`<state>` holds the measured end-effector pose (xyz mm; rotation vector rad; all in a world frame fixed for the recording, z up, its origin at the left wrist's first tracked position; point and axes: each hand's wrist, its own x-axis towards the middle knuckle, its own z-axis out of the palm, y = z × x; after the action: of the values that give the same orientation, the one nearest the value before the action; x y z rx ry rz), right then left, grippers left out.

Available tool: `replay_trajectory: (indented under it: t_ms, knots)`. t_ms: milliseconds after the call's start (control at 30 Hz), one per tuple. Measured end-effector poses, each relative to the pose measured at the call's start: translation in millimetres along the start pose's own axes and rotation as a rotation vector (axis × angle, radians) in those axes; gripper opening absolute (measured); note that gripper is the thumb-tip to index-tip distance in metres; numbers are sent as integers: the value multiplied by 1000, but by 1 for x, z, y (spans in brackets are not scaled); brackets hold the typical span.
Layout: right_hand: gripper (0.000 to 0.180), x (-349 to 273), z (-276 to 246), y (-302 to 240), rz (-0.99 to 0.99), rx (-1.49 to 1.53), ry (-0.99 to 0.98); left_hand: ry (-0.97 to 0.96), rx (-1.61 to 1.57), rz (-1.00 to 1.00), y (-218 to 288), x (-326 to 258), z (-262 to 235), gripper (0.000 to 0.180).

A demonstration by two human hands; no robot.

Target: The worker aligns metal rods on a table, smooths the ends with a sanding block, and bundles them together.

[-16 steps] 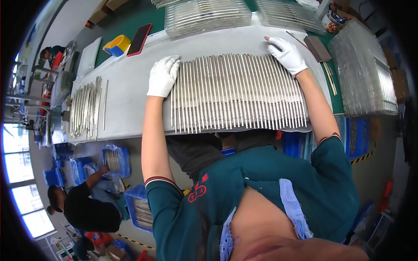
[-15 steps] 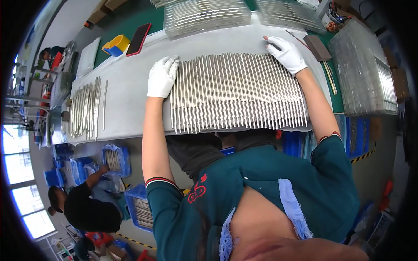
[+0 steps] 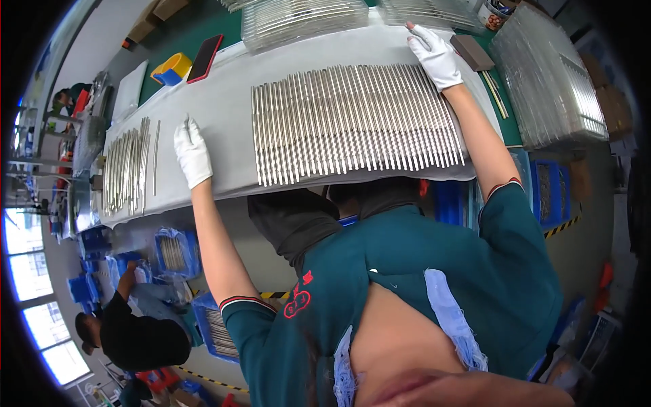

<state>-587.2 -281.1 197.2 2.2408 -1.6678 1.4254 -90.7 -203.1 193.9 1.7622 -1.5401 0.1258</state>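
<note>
A wide row of thin metal rods (image 3: 352,122) lies side by side on a grey cloth-covered table (image 3: 217,115). My right hand (image 3: 434,55), in a white glove, rests flat at the far right end of the row, fingers spread on the cloth. My left hand (image 3: 191,150), also gloved, lies on bare cloth well left of the row, between it and a smaller group of rods (image 3: 129,166). Neither hand holds anything.
A yellow and blue block (image 3: 171,68) and a dark phone (image 3: 205,57) lie at the table's far left. Clear trays of rods (image 3: 305,19) stand behind, and more trays (image 3: 549,81) at the right. Blue bins (image 3: 173,251) and a crouching person (image 3: 135,332) are below left.
My left hand has left the row's left end and moved left and nearer to me onto bare cloth. My right hand stays at the row's far right end.
</note>
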Motion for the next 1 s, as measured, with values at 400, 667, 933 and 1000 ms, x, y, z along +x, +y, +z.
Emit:
replay_trajectory:
  t_ms: [400, 667, 933, 1000]
  knots:
    - [26, -23, -18, 16, 132, 142, 319, -217, 436, 244, 3, -21, -7, 36]
    - [28, -23, -20, 46, 264, 185, 458, -221, 451, 262, 3, -17, -6, 36]
    - [27, -20, -20, 37, 257, 286, 516, -243, 500, 263, -3, -22, -9, 36]
    - [27, -18, -17, 50, 254, 319, 511, -239, 465, 254, -2, -20, -7, 37]
